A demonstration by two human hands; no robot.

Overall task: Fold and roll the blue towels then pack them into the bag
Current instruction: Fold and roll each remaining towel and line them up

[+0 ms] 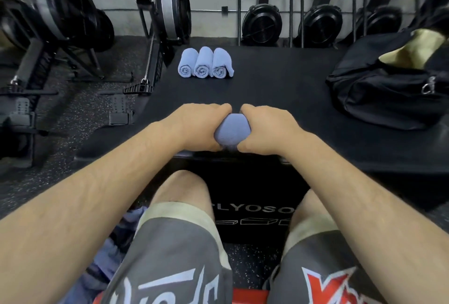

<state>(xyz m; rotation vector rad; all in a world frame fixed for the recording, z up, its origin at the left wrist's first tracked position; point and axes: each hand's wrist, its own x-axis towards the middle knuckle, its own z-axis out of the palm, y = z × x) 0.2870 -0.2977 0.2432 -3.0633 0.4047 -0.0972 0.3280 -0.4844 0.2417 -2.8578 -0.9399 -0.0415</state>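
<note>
Here both hands, left [201,126] and right [264,126], are gripping the towel [232,130] on the worktop [279,80], which risks unrolling if either is loosening

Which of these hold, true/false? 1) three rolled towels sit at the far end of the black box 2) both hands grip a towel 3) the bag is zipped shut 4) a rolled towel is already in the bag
1) True: three rolled towels lie side by side on the black box.
2) True: left hand and right hand grip the blue towel.
3) False: the bag gapes open.
4) False: no towel shows inside it.
</note>
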